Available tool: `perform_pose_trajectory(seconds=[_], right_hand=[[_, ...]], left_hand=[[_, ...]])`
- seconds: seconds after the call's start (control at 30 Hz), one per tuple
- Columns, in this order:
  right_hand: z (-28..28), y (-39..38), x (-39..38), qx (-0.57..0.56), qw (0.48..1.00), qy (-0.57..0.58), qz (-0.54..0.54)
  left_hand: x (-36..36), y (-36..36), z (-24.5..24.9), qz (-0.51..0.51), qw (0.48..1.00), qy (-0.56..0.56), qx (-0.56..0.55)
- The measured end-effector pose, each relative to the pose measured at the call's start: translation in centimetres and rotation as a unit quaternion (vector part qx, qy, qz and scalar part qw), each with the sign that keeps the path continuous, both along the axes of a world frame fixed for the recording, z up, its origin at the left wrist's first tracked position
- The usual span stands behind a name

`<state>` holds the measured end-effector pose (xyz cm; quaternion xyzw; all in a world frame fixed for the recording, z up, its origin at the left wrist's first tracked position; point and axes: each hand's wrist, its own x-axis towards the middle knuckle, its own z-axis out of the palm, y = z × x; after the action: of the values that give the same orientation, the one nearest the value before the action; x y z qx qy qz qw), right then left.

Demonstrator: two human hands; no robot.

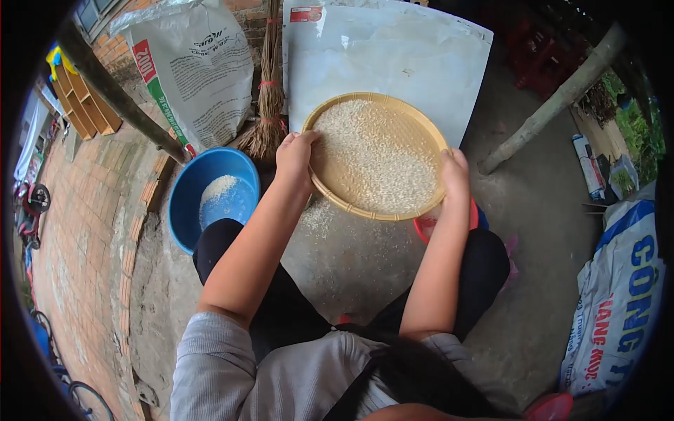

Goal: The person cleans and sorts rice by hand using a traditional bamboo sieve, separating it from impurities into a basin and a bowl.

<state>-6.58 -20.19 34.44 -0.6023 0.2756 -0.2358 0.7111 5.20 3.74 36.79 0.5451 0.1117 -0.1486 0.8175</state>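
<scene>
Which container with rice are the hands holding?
The round woven tray, gripped at its rim by left hand and right hand; the blue basin sits untouched on the ground.

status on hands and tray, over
Left hand, right hand gripping tray rim. Rice spread in tray. Blue basin left, red bowl under tray edge.

The round woven tray (421,130) is light tan, with white rice (372,158) on it. The basin (189,193) is bright blue. A red bowl (425,228) peeks out under the tray. The sack (200,70) is white with red and green stripes.
</scene>
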Motion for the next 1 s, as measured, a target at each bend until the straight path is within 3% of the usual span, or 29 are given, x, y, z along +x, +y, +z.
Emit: perform_pose_trajectory(seconds=[0.07, 0.13, 0.2, 0.27, 0.3, 0.33, 0.43, 0.53, 0.6, 0.67, 0.73, 0.8, 0.87, 0.9, 0.93, 1.0], right_hand=[[0.4, 1.1, 0.2, -0.084, 0.996, 0.006, -0.039], [0.3, 4.6, 1.1, -0.290, 0.940, 0.117, -0.133], [-1.4, 4.1, 1.7, -0.276, 0.944, 0.106, -0.150], [-4.7, -0.5, 2.3, -0.069, 0.996, 0.049, -0.042], [-3.7, -0.8, 1.9, -0.014, 0.998, 0.056, 0.000], [-3.6, 0.2, 1.7, -0.009, 0.998, 0.059, -0.001], [-3.6, 4.0, 3.0, -0.174, 0.972, 0.109, -0.117], [-1.5, 3.6, 1.9, -0.222, 0.958, 0.096, -0.154], [-1.5, -0.9, 1.2, -0.044, 0.997, 0.009, -0.065], [-0.6, -1.0, 0.6, -0.037, 0.998, 0.023, -0.040], [-2.7, 0.9, 1.6, -0.215, 0.967, 0.086, -0.108], [-0.3, 5.9, 1.5, -0.249, 0.951, 0.086, -0.160], [-0.4, 0.8, 0.7, -0.194, 0.976, 0.005, -0.098], [0.9, -0.3, 0.2, -0.050, 0.997, -0.026, -0.058], [2.3, -0.3, -0.3, -0.002, 1.000, 0.001, -0.026], [0.5, 0.8, 0.9, -0.114, 0.989, 0.056, -0.071]], left_hand=[[1.9, 0.8, -0.7, -0.042, 0.998, 0.005, -0.056], [2.1, 2.0, 2.5, -0.100, 0.995, 0.001, -0.005], [2.9, 2.0, 1.3, -0.098, 0.995, -0.008, 0.000], [1.5, 0.1, -0.6, -0.003, 0.999, -0.035, -0.006], [1.1, -0.4, -1.3, 0.030, 0.999, -0.037, 0.007], [2.1, 0.2, -2.2, 0.001, 0.998, -0.041, 0.049], [6.1, 2.1, -2.8, -0.118, 0.991, 0.065, -0.010], [4.9, 0.8, -2.8, -0.085, 0.996, 0.003, 0.024], [2.5, -1.3, -3.6, -0.015, 1.000, -0.002, 0.004], [1.5, -1.3, -3.5, -0.001, 1.000, -0.012, -0.006], [4.3, 0.5, -2.3, -0.085, 0.995, 0.045, -0.027], [4.1, 2.0, 0.7, -0.202, 0.978, 0.040, -0.041], [2.2, 0.0, -0.8, -0.072, 0.997, -0.041, 0.006], [1.1, -0.7, -1.2, -0.052, 0.997, -0.021, 0.050], [0.1, -1.4, -1.5, -0.005, 0.999, -0.033, 0.028], [1.6, -0.1, -0.8, -0.027, 1.000, -0.002, -0.003]])
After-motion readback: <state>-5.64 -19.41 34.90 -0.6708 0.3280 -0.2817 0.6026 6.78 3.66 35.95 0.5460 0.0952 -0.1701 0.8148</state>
